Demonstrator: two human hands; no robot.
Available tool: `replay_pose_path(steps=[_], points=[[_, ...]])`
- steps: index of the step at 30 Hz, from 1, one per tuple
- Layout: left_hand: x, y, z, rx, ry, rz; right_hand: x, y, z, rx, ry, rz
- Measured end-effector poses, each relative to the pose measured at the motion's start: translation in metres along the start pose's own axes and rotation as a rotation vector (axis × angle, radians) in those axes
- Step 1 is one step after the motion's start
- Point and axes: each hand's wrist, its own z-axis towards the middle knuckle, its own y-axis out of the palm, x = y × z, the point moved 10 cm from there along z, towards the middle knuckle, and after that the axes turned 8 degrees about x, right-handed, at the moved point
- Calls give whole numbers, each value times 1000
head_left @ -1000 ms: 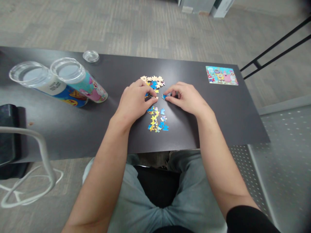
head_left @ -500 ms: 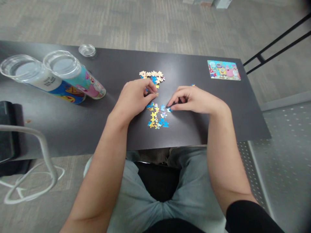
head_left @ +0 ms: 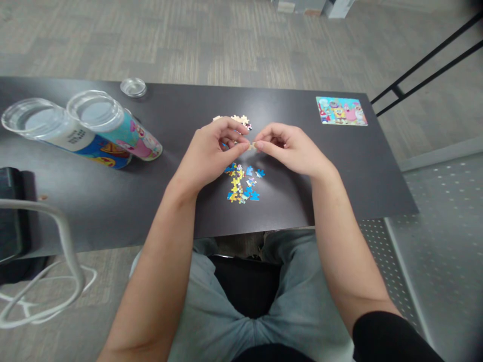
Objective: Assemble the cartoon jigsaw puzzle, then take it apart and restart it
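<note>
Between my two hands is a small jigsaw piece (head_left: 252, 146), its pale back showing. My left hand (head_left: 217, 148) pinches it from the left with thumb and fingers. My right hand (head_left: 289, 148) pinches its right side, fingertips close to those of the left. Just below lies a cluster of colourful jigsaw pieces (head_left: 237, 186), yellow and blue, picture side up. A few blue pieces (head_left: 260, 173) sit at its right side. Beyond my left hand is a pile of pieces (head_left: 241, 120), mostly pale backs up, partly hidden by that hand.
Two clear-topped cartoon canisters (head_left: 113, 125) stand at the left of the dark table (head_left: 181, 211). A clear round lid (head_left: 133, 87) lies near the far edge. A cartoon picture card (head_left: 341, 111) is at the right. A white cable (head_left: 68, 236) loops at lower left.
My right hand has left the blue piece beside the cluster and moved up and left to the pale-backed piece at my left fingertips. The view has shifted slightly.
</note>
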Motion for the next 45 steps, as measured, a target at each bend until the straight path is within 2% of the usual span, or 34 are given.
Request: replay_pose_path(steps=[5,10,15,17,19,24,28,31,34,39,45], points=[[-1,1,0,2,-19,-25,0,0,-1,20,6,12],[-3,-15,2,134,-29,51,-5,-19,-1,105,-45,-147],[-13,-29,3,195,-71,206,-6,-11,-7,-107,-120,-236],[-16,-30,3,188,-74,257,-3,-11,-9,-119,-96,-230],[-21,-31,2,174,-91,319,0,-14,-8,-76,-61,-247],[-33,-43,0,170,-185,498,4,-9,-5,-38,-52,-360],[-44,-53,-1,153,-215,488,8,1,-6,-119,-50,-335],[-53,-57,1,147,-189,450,6,8,-10,-194,-69,-245],[-60,-56,1,134,-148,408,5,9,-11,-201,-63,-214],[-56,-53,0,111,-85,387,6,2,-7,-124,-52,-248],[-39,-37,-3,-17,-85,376,6,1,-6,-105,-63,-254]])
